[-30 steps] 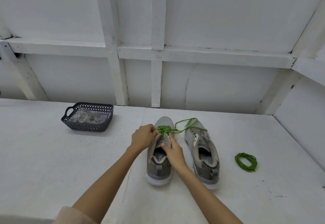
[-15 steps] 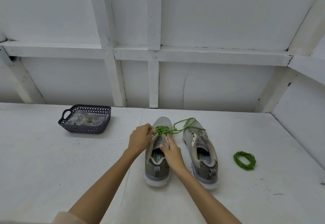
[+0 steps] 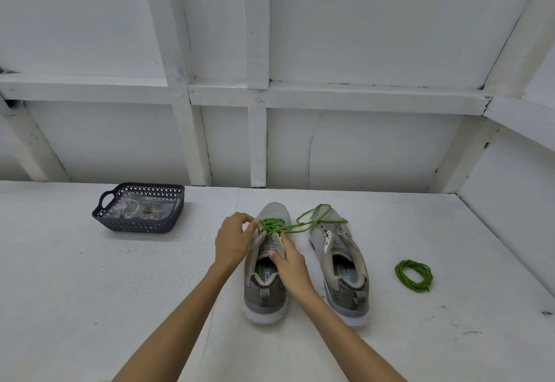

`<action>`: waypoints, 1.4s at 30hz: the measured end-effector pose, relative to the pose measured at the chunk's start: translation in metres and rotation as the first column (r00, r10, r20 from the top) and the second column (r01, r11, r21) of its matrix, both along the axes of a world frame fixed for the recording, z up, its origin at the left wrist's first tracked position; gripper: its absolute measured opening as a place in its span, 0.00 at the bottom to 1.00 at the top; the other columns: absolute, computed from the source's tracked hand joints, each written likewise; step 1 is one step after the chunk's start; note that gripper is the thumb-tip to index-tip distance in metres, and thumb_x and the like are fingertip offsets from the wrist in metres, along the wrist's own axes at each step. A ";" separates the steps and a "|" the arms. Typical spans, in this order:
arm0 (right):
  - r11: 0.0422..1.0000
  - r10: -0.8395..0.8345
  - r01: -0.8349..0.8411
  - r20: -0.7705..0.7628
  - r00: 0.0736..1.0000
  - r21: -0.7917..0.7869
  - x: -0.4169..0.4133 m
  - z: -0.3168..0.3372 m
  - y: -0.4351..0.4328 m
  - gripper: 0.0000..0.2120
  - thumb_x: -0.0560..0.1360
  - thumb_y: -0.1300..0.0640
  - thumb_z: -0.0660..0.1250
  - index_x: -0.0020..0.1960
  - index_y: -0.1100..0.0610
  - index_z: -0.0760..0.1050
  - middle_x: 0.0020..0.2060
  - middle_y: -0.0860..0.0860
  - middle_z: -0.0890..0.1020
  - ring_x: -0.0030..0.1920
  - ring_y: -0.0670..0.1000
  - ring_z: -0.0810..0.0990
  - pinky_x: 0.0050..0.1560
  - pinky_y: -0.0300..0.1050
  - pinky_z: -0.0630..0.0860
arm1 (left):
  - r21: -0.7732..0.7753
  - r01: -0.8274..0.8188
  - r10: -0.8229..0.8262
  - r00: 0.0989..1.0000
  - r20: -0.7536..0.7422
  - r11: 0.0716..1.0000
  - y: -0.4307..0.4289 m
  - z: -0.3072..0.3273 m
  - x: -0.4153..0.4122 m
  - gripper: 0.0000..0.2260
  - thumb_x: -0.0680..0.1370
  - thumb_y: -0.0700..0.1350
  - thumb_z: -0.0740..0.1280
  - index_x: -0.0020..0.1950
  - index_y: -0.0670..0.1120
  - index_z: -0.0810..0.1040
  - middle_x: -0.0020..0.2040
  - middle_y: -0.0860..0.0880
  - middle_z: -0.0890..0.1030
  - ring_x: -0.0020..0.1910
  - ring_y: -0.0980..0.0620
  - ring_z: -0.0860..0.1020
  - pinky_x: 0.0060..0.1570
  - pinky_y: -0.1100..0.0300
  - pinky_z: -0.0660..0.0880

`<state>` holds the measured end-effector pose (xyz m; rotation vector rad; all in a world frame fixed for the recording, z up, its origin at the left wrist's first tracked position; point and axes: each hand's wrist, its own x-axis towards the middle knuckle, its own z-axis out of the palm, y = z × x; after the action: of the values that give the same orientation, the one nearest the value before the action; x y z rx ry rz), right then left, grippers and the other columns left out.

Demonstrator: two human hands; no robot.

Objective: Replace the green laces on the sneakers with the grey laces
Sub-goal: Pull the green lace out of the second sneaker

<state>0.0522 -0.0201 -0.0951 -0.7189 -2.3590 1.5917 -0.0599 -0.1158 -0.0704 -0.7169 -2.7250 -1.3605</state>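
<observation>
Pinching green lace point(image 3: 271, 225) on left sneaker point(image 3: 264, 297): left hand point(image 3: 232, 239), fingers now looser | right hand point(image 3: 291, 264) still grips that sneaker

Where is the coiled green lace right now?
In the head view, the coiled green lace lies on the white table at the far right, beside the right-hand sneaker but not touching it.

One head-worn view (wide-angle) looks forward and down, close over the table point(image 3: 90, 306), facing the wall point(image 3: 375, 36).
</observation>
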 end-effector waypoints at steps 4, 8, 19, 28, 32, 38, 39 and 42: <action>1.000 -0.003 0.003 0.002 1.000 -0.003 0.000 0.000 0.000 0.29 0.81 0.56 0.61 0.78 0.58 0.54 0.77 0.53 0.58 0.77 0.50 0.56 0.74 0.42 0.54 | 0.032 -0.059 0.056 0.995 0.087 0.998 0.001 -0.001 0.006 0.15 0.77 0.57 0.66 0.50 0.47 0.81 0.52 0.52 0.79 0.54 0.53 0.75 0.48 0.58 0.69; 1.000 -0.005 0.005 0.005 1.000 0.003 0.000 0.000 0.000 0.29 0.81 0.56 0.62 0.78 0.58 0.55 0.77 0.53 0.59 0.77 0.50 0.57 0.74 0.42 0.54 | 0.038 -0.011 0.007 0.995 0.099 0.999 -0.001 -0.006 0.006 0.12 0.76 0.55 0.69 0.48 0.47 0.82 0.51 0.51 0.81 0.54 0.52 0.77 0.50 0.56 0.72; 1.000 -0.004 0.004 0.001 1.000 -0.008 0.000 0.000 0.000 0.29 0.81 0.56 0.62 0.78 0.58 0.55 0.77 0.52 0.58 0.77 0.50 0.56 0.75 0.42 0.54 | 0.113 -0.050 0.036 0.992 0.119 0.992 -0.005 0.000 0.002 0.08 0.75 0.52 0.72 0.45 0.48 0.80 0.50 0.51 0.81 0.54 0.51 0.77 0.51 0.57 0.71; 1.000 -0.010 0.010 0.000 1.000 -0.006 0.000 0.001 0.000 0.29 0.80 0.57 0.62 0.78 0.57 0.56 0.77 0.52 0.59 0.77 0.50 0.57 0.75 0.42 0.55 | 0.142 -0.071 0.036 0.971 0.235 0.987 -0.001 -0.007 0.002 0.10 0.75 0.52 0.71 0.47 0.46 0.83 0.52 0.49 0.82 0.56 0.49 0.77 0.53 0.56 0.70; 1.000 -0.008 0.008 -0.002 1.000 -0.003 0.001 0.001 0.001 0.29 0.81 0.57 0.62 0.78 0.57 0.55 0.77 0.52 0.59 0.77 0.50 0.57 0.75 0.42 0.54 | 0.267 -0.281 0.212 0.943 0.258 0.922 -0.002 -0.003 0.002 0.13 0.77 0.55 0.68 0.50 0.45 0.80 0.53 0.47 0.81 0.54 0.48 0.77 0.52 0.55 0.71; 1.000 -0.003 0.003 0.002 1.000 0.015 0.001 0.001 0.000 0.29 0.81 0.56 0.62 0.78 0.58 0.55 0.77 0.53 0.59 0.77 0.50 0.56 0.75 0.43 0.54 | 0.173 -0.070 0.026 0.969 0.245 0.982 -0.001 -0.008 -0.001 0.09 0.75 0.54 0.71 0.38 0.50 0.80 0.46 0.49 0.82 0.51 0.49 0.79 0.52 0.53 0.72; 1.000 -0.003 0.003 0.002 1.000 0.013 0.001 0.001 0.000 0.29 0.81 0.56 0.62 0.78 0.57 0.55 0.77 0.52 0.59 0.77 0.50 0.56 0.75 0.43 0.54 | 0.231 -0.170 0.118 0.967 0.225 0.958 -0.001 -0.005 0.000 0.09 0.76 0.52 0.70 0.40 0.49 0.79 0.48 0.48 0.82 0.52 0.49 0.78 0.52 0.53 0.72; 1.000 -0.005 0.005 -0.001 1.000 0.016 0.002 0.000 0.001 0.29 0.81 0.56 0.62 0.78 0.57 0.56 0.77 0.52 0.59 0.77 0.50 0.56 0.75 0.43 0.54 | 0.288 -0.288 0.207 0.937 0.280 0.913 0.000 0.000 -0.001 0.13 0.76 0.55 0.69 0.50 0.46 0.79 0.51 0.48 0.80 0.52 0.49 0.77 0.53 0.54 0.71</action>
<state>0.0537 -0.0186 -0.0950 -0.7198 -2.3647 1.5690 -0.0606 -0.1160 -0.0702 -0.1793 -2.5366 -1.8700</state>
